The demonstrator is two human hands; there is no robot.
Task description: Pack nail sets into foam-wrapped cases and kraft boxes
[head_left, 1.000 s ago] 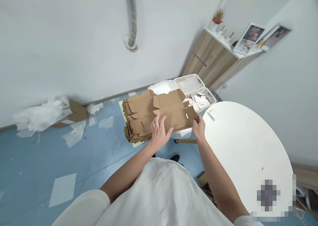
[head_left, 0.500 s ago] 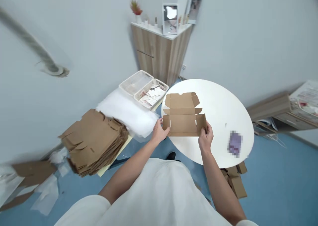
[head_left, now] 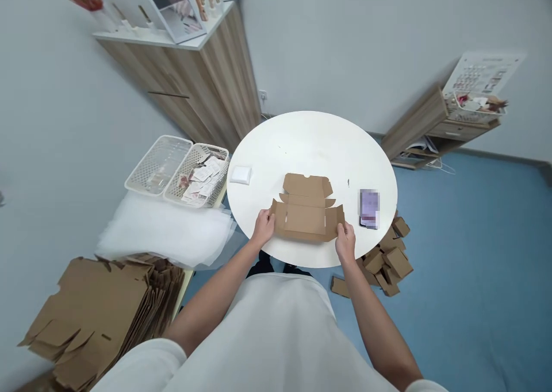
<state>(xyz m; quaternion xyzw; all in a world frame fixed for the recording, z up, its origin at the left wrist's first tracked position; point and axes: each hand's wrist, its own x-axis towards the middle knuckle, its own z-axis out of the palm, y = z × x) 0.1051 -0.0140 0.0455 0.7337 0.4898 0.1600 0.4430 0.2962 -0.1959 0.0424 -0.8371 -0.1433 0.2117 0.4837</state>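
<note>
A brown cardboard box blank [head_left: 305, 218] spreads out over the near part of the round white table [head_left: 310, 133]. Its lid panel and side flaps point away from me, and the two side walls are partly folded up. My left hand [head_left: 264, 226] is closed on the blank's left side wall. On the opposite side, my right hand [head_left: 345, 241] grips the right side wall between thumb and fingers. Whether the blank's underside touches the table, I cannot tell. A small white packet [head_left: 240, 175] lies at the table's left, and a blurred-out purple item [head_left: 369, 209] at its right.
At left are white baskets [head_left: 196, 176], one holding paper slips, a pile of white film sheets [head_left: 164, 228] and a stack of flat cardboard blanks [head_left: 95, 311]. Folded boxes [head_left: 388, 260] lie on the floor at right. Wooden cabinets [head_left: 185, 87] stand behind.
My view has swung rightward. Both hands have brought the blank from over the table's left edge to over its near middle. The side walls are still gripped.
</note>
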